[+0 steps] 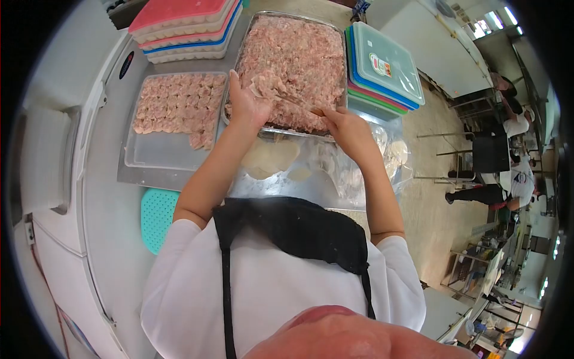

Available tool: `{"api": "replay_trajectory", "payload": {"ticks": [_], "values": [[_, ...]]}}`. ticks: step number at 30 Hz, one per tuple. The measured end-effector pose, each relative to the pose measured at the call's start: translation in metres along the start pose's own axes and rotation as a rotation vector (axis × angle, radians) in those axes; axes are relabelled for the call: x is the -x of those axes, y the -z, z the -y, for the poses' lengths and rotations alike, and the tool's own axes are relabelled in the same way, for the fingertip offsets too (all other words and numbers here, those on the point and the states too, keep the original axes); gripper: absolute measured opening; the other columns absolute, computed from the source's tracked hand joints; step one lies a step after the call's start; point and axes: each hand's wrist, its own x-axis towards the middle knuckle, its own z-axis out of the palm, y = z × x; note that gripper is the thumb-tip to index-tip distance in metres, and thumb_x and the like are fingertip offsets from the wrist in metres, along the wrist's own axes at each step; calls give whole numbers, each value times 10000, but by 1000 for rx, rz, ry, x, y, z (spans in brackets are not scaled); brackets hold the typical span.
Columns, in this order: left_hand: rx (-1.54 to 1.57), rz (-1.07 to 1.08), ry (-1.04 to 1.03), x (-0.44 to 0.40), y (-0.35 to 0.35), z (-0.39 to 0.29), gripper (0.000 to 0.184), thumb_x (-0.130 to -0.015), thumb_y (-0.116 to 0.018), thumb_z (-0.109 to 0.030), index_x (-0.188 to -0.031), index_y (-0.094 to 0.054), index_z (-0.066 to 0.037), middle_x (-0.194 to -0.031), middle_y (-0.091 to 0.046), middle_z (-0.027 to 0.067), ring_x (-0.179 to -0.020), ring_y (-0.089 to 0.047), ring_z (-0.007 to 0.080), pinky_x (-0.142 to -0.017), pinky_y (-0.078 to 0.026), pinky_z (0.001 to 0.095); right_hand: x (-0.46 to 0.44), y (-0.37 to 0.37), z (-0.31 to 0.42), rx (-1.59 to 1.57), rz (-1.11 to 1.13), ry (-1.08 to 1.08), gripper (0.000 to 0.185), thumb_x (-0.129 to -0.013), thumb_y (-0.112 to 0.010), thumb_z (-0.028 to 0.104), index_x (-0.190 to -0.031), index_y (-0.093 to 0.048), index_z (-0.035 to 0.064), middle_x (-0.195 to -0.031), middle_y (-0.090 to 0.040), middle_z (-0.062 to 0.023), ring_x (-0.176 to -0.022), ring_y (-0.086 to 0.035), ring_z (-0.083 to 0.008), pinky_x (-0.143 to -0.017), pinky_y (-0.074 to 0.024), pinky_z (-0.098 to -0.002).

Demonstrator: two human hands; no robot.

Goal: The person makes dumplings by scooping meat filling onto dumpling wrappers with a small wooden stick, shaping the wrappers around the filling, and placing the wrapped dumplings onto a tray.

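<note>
My left hand [248, 105] is over the near left side of a metal tray [288, 131] of ground meat filling [296, 51], thumb raised. It cradles a thin dumpling wrapper with meat filling on it [263, 88], partly hard to tell from the meat behind. My right hand [350, 128] grips the handle of a thin filling spatula [318, 111], whose blade points left toward the wrapper. To the left, a clear plastic tray [161, 157] holds rows of filled dumplings [173, 105]. Loose round dumpling wrappers [272, 157] lie between my forearms.
Stacked dumpling boxes with coloured lids [185, 27] stand at the back left. More lidded boxes [385, 63] are at the right. A plastic bag with wrappers [391, 152] lies beside my right forearm. A turquoise perforated stool [159, 218] is below the table. Other people [520, 182] are far right.
</note>
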Motion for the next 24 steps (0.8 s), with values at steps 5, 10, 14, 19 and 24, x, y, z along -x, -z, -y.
{"api": "replay_trajectory", "payload": {"ticks": [5,10,14,19,24], "values": [[-88,-30,-56,18,-31,9,741,-892,-387,-634,-1248,-500,6,-1335,-454,204,-1247,-404,386,-1080,-262,554,-6,-7,-10,-40,-93,104,211,-896,-543,164,-1095,-602,129,-812,-574,-139,-774,-604,-350,-652,-482,-450],[-97,-133,-45,11,-28,10,628,-892,-483,-558,-1191,-538,-8,-1284,-479,197,-1210,-417,395,-1053,-300,563,-5,23,-7,60,-77,134,222,-893,-543,158,-1105,-601,123,-821,-575,-142,-780,-601,-365,-654,-481,-449],[-92,-78,-98,7,-32,17,520,-881,-564,-421,-1197,-517,-11,-1196,-512,183,-1173,-450,352,-1007,-369,531,-15,6,-28,-114,-135,268,196,-910,-546,185,-1055,-636,89,-816,-592,-130,-752,-606,-318,-617,-477,-415],[-506,228,-109,16,-43,11,495,-835,-620,-115,-1294,-455,-37,-1115,-556,141,-1111,-511,262,-887,-505,427,-28,-7,-82,-614,-32,72,273,-954,-514,257,-977,-621,7,-659,-572,-130,-618,-569,-247,-563,-436,-358],[-1337,293,-237,18,-53,4,768,-760,-691,-29,-1432,-335,-137,-1229,-539,143,-1184,-509,257,-908,-496,370,-30,-10,-88,-996,269,-96,361,-983,-489,341,-871,-648,36,-609,-486,21,-528,-439,-59,-488,-340,-223]]}}
